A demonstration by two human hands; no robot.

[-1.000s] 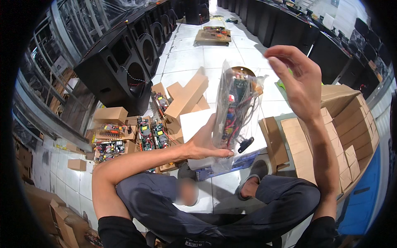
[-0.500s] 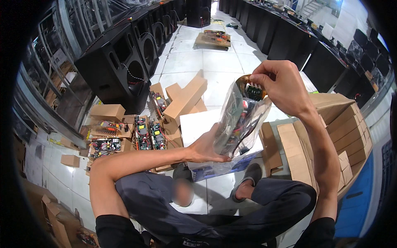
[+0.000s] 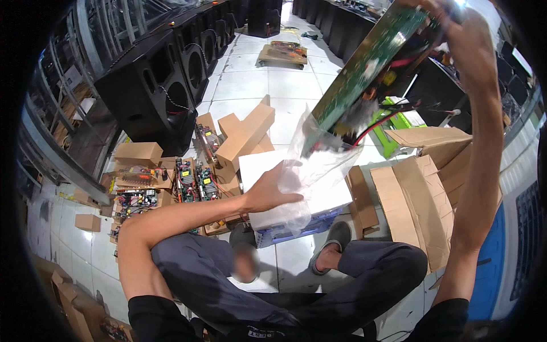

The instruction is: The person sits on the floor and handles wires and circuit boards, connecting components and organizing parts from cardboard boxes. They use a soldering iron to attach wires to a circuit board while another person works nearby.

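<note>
My right hand [image 3: 472,51] is raised high at the upper right, closed on the top end of a long green circuit board [image 3: 364,71] with components and wires on one face. The board slants down to the left, and its lower end is at the mouth of a clear plastic bag [image 3: 313,171]. Around the side of that bag my left hand [image 3: 272,191] is closed, above a white surface [image 3: 333,196] on a blue base between my feet. Part of my right hand's grip is blurred and cut by the frame's edge.
Several circuit boards [image 3: 185,182] and small cardboard boxes [image 3: 138,154] lie on the floor to the left. A large open carton [image 3: 407,194] stands at the right, near a bright green plastic object [image 3: 390,137]. Black speaker cabinets [image 3: 148,91] line the left side.
My right hand has risen up and right, drawing the circuit board mostly out of the bag. My left hand keeps its hold on the bag, which now hangs looser.
</note>
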